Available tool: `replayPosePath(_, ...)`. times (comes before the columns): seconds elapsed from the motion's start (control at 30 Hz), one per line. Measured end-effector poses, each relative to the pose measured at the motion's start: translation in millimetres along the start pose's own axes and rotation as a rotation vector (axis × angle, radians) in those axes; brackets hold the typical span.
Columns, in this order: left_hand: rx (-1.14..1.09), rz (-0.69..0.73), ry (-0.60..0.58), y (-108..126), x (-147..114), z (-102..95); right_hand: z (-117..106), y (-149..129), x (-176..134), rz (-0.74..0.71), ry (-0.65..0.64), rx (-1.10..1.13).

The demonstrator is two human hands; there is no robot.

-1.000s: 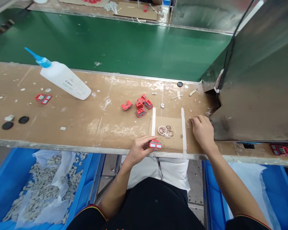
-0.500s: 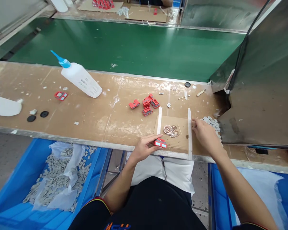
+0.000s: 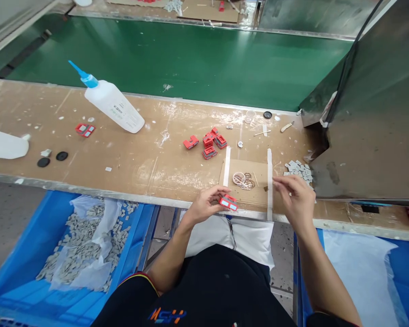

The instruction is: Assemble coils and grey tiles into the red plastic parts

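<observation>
Near the bench's front edge, my left hand [image 3: 203, 203] grips a small red plastic part [image 3: 228, 202] with grey trim and light rectangles on its side. My right hand [image 3: 298, 196] is in a pinch beside the right strip of white tape [image 3: 270, 186]; whatever lies between its fingertips is too small to make out. Between the hands is a taped cardboard sheet [image 3: 254, 200] with a small round dish [image 3: 238, 177], shiny rings of liquid and a thin stick [image 3: 256, 179]. Small grey pieces [image 3: 298, 169] are heaped just behind my right hand.
Several red parts [image 3: 209, 152] sit beyond the cardboard. A white bottle with a blue nozzle [image 3: 114, 106] leans at the left. Beyond the bench runs a green belt [image 3: 191, 59]; a metal housing [image 3: 371, 113] rises at the right. Blue bins [image 3: 23, 268] flank me below.
My right hand has turned and come slightly away from the tape and the grey pieces, fingertips still pinched. My left hand keeps the red part in nearly the same place. The view has tilted slightly.
</observation>
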State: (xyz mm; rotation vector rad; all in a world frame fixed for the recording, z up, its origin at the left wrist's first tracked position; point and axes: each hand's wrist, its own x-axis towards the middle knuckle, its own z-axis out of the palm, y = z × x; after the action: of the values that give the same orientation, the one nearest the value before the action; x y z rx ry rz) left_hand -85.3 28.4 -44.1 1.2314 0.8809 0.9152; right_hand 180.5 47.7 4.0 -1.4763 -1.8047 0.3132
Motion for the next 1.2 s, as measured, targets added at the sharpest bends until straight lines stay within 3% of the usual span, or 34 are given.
replayPosePath(0.2,0.076,0.024,-0.046,-3,0,-1.9,15,-57,-21,-0.005,-0.319,0.327)
replayPosePath(0.47,0.256,0.156,-0.074,-3,0,-5.7,26,-58,-12,0.042,-0.493,0.327)
replayPosePath(0.7,0.255,0.201,-0.055,-4,-1,-5.5,39,-61,-26,0.139,-0.383,0.374)
replayPosePath(0.83,0.323,0.240,-0.054,-1,-1,-4.5,42,-65,-37,0.119,-0.319,0.317)
replayPosePath(1.03,0.381,0.242,-0.071,5,-2,-2.7,37,-67,-44,0.035,-0.372,0.281)
replayPosePath(1.2,0.326,0.312,-0.059,5,1,-2.3,41,-61,-53,0.219,-0.369,0.559)
